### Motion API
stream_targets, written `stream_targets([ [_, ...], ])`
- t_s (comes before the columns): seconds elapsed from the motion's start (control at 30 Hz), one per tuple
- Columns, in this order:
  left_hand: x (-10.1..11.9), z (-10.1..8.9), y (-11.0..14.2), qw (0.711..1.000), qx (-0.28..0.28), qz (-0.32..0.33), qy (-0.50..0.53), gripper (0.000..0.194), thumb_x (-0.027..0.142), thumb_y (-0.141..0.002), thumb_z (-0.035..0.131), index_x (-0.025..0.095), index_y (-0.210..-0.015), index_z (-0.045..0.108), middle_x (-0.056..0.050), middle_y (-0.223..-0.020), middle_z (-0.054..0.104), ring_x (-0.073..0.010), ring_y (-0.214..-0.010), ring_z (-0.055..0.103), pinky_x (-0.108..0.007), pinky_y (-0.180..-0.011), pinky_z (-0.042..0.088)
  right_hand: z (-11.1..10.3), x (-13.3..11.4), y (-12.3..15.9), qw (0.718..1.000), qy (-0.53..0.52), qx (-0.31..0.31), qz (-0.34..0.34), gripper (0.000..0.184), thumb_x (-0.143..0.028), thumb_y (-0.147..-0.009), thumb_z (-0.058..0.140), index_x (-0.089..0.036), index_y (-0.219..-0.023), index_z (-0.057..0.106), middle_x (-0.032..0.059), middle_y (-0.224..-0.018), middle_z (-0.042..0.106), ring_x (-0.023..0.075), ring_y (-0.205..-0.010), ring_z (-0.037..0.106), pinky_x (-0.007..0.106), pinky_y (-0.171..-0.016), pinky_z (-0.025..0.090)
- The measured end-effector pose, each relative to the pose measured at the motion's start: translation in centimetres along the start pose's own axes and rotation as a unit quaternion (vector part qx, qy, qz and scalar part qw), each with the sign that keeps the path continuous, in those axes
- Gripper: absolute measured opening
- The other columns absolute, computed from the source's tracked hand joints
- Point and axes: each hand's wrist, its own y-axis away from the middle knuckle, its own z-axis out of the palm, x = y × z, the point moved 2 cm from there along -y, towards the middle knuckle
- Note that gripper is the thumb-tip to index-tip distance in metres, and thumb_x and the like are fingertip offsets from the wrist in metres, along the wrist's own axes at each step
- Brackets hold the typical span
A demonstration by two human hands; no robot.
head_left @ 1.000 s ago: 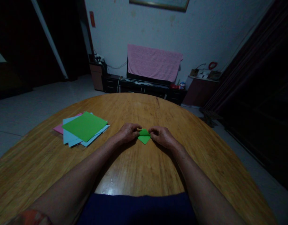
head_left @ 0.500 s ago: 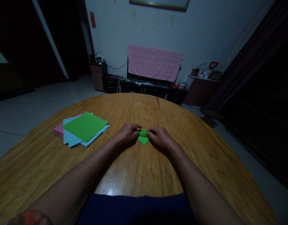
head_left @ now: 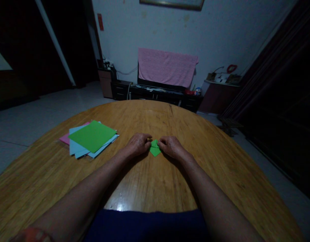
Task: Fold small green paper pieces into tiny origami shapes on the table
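Pinching: my left grip (head_left: pixel 138 144) and my right grip (head_left: pixel 171 147) are both narrow, closed in from opposite sides on the folded green paper (head_left: pixel 155 150). My fingers hide exactly how they meet it.

Paper: small and roughly diamond-shaped, with one point toward me and a flap across its upper part. It sits on the worktop between my grips.

Step in hand: as I judge it, a fold being held in place with both grips, with the layers pinched together.

Next move: this seems to call for keeping the layers lined up and firming the crease before either grip lets go.

Worktop: a curved wooden worktop (head_left: pixel 185 181), with my arms resting across its near side.

Loose sheets: to my left, a square green sheet (head_left: pixel 92 135) lies on light blue sheets (head_left: pixel 75 148), with a pink sheet (head_left: pixel 64 138) showing beneath.

Beyond: a pink towel (head_left: pixel 167 67) hangs over a dark screen on a low black cabinet (head_left: pixel 155 97) against the far wall.
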Motion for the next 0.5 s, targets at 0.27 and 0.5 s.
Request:
stream_targets([
  [0.27, 1.13, -0.52, 0.30, 0.996, -0.028, -0.039, -0.081, 0.025, 0.036, -0.084, 0.052, 0.021, -0.088, 0.072, -0.008, -0.087, 0.073, -0.0228, -0.083, 0.066, -0.029, -0.066, 0.045, 0.17, -0.19, 0.14, 1.000, 0.001, 0.014, 0.019, 0.013, -0.020, -0.085, 0.058, -0.018, -0.081, 0.070, 0.0056, -0.076, 0.069, 0.0159, -0.067, 0.058, 0.026, -0.059, 0.034],
  [0.5, 0.89, -0.05, 0.18, 0.998, -0.024, -0.045, -0.047, 0.023, 0.033, -0.083, 0.054, 0.020, -0.090, 0.071, -0.012, -0.092, 0.072, -0.0279, -0.089, 0.066, -0.036, -0.073, 0.047, 0.59, -0.14, 0.03, 0.998, 0.030, 0.051, 0.008, 0.013, -0.022, -0.084, 0.060, -0.018, -0.086, 0.072, 0.0101, -0.086, 0.070, 0.0194, -0.077, 0.060, 0.028, -0.064, 0.038],
])
